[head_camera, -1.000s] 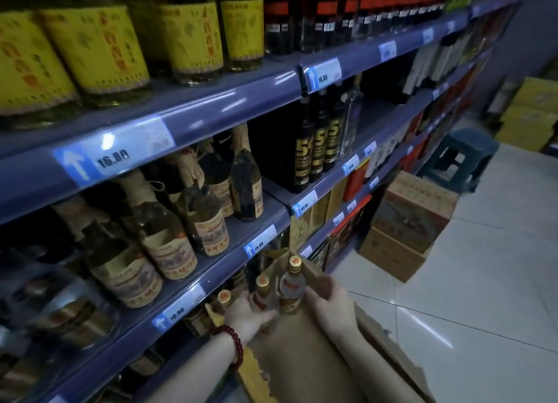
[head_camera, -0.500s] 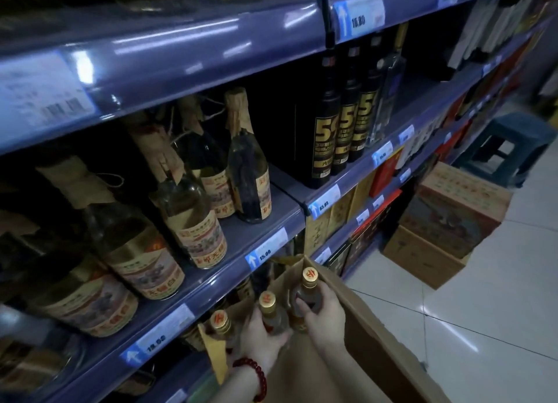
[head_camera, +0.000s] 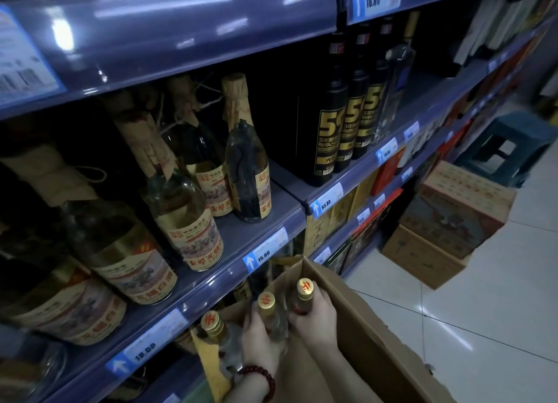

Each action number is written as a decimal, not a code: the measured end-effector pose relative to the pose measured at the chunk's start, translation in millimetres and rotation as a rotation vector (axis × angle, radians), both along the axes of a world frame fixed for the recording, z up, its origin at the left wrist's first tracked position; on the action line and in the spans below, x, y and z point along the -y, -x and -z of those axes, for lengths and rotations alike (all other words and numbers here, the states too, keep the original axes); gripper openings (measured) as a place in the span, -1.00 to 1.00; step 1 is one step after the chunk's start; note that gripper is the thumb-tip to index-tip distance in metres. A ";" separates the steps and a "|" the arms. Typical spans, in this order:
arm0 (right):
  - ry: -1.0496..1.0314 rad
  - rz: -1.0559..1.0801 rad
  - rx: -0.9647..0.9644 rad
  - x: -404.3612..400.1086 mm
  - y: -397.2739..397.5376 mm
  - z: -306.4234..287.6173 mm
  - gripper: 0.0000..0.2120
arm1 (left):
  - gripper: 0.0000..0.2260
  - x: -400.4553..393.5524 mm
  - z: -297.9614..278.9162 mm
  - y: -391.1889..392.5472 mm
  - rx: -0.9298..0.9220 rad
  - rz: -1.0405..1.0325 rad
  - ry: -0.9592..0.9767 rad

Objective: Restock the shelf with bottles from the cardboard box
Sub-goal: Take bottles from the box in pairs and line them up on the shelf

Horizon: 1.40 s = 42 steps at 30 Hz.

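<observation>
An open cardboard box [head_camera: 356,315] sits low in front of the blue shelf [head_camera: 265,221]. Three clear bottles with gold caps stand in it. My left hand [head_camera: 261,342], with a red bead bracelet on the wrist, grips the middle bottle [head_camera: 267,304] by its neck. My right hand [head_camera: 317,315] is wrapped around the right bottle [head_camera: 304,292]. The third bottle [head_camera: 214,327] stands untouched at the box's left side, close to the shelf edge.
The shelf above holds clear bottles with paper-wrapped necks [head_camera: 244,167] and black bottles [head_camera: 327,125], with price tags along each edge. Stacked cartons [head_camera: 447,218] and a teal stool [head_camera: 507,149] stand on the white tiled floor to the right.
The view has dropped lower and closer to the shelf. Both hands stay closed on the two bottles, which sit slightly lower in the box than a second ago.
</observation>
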State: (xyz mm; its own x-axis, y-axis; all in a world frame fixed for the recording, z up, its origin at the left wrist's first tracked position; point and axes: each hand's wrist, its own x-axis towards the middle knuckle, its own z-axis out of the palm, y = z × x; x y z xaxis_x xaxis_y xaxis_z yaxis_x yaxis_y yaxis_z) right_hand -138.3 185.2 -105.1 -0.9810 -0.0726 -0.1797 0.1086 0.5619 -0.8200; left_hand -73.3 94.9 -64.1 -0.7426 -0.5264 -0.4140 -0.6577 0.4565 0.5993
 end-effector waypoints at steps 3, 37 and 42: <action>0.001 -0.028 -0.009 -0.2 1.6 -6.1 -0.61 | -0.39 3.0 12.8 6.6 -0.003 -0.024 -0.043; -0.027 0.146 -0.286 -49.8 -61.5 -199.4 -0.85 | -0.44 4.6 -150.3 -62.0 -0.386 0.287 0.075; -0.045 0.155 -0.330 -46.1 -79.1 -216.7 -0.82 | -0.40 11.1 -178.3 -79.2 -0.432 0.324 0.064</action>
